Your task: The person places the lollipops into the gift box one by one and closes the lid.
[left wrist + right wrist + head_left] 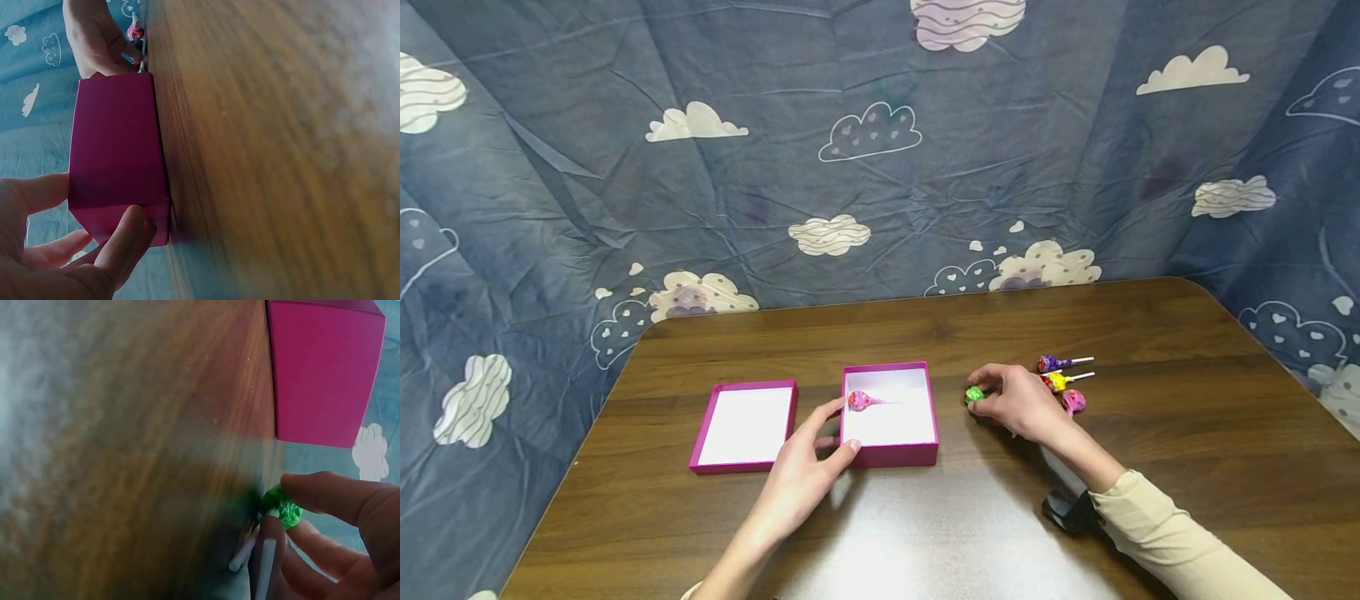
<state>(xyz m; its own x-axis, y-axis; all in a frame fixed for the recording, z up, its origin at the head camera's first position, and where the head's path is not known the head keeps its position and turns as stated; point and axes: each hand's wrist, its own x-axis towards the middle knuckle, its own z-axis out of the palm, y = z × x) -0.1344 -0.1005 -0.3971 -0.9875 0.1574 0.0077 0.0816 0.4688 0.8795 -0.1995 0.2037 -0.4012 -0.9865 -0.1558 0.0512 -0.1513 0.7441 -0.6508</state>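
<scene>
My left hand [801,471] holds the left side of an uncovered magenta box [895,454], its thumb at the near corner and fingers along the side wall. Inside that white-lined box lies one pink-wrapped lollipop [860,401]. To the right of the box, my right hand [1021,402] pinches a green-wrapped lollipop [974,395] between thumb and fingers, low over the table. Two white sticks [265,565] show by the right fingers in the right wrist view. Beyond this hand lie a purple lollipop [1048,363], a yellow one [1057,382] and a pink one [1073,402], partly hidden by the hand.
A magenta lid [745,427] with a white inside lies left of the box, close to my left hand. The brown wooden table [1180,467] reaches back to a blue cloud-patterned cloth [880,200]. A black device [1070,512] sits at my right wrist.
</scene>
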